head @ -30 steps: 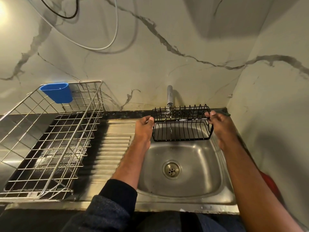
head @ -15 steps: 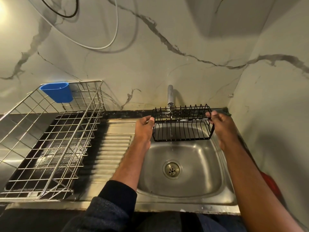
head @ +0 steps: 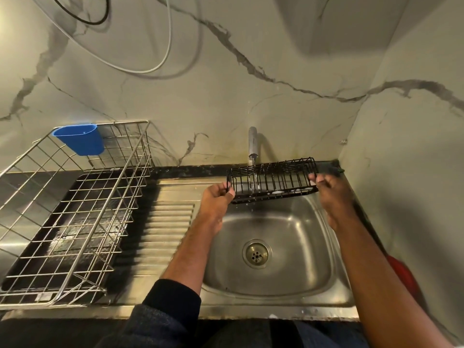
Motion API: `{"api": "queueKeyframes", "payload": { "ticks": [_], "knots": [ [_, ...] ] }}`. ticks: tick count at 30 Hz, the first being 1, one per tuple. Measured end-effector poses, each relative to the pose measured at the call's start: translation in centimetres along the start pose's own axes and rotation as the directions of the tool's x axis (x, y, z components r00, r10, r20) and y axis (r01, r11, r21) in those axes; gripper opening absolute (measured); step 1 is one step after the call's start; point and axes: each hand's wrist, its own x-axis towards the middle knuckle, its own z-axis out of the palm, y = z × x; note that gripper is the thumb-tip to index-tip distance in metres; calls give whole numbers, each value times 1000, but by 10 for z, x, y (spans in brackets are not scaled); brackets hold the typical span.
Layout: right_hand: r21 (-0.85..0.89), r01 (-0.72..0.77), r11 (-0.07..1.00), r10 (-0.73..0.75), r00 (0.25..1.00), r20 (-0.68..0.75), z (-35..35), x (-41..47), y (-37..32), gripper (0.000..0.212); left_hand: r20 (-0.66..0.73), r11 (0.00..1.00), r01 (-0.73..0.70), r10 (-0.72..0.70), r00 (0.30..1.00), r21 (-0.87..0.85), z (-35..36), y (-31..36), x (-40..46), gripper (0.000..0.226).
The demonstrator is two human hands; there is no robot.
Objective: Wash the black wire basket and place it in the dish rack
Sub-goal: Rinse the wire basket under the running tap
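Basket (head: 272, 180) tilted under running tap (head: 252, 143) upper centre; I see left hand (head: 216, 198) and right hand (head: 329, 188) each pinching one end above sink (head: 313, 247).

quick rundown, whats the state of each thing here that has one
tap: running, thin stream falling through the basket
black wire basket: held over the sink under the tap, tilted, white foam patches on its lower wires
left hand: grips the basket's left end
right hand: grips the basket's right end
sink: drain open, no standing water
dish rack: nothing in it
blue cup: hung on the rack's back rim, upright
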Motion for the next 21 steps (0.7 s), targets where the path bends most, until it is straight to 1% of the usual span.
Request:
{"api": "queueKeyframes", "payload": {
  "ticks": [3,6,11,13,17,21],
  "knots": [
    [3,1,1000,-1,1000,-17,-2,1,1,22,120,999,-28,23,993,42,-5,-6,-2,16],
    [-7,-15,1000,14,1000,-21,-3,1,3,24,179,997,-57,47,983,51,-10,-12,-4,19],
    [40,-23,999,23,1000,-6,-3,2,10,25,185,995,-103,98,978,13,-12,-14,-9,26],
    [53,-34,998,35,999,-19,-3,0,10,29,179,990,-135,129,975,26,-12,-15,-10,28],
    [100,-43,994,45,999,-24,-3,-1,12,28,175,980,-194,185,967,36,-11,-17,-11,30],
    [97,-45,994,47,999,-17,-4,-1,10,27,154,978,-203,195,969,39,-10,-14,-12,30]
  ]
}}
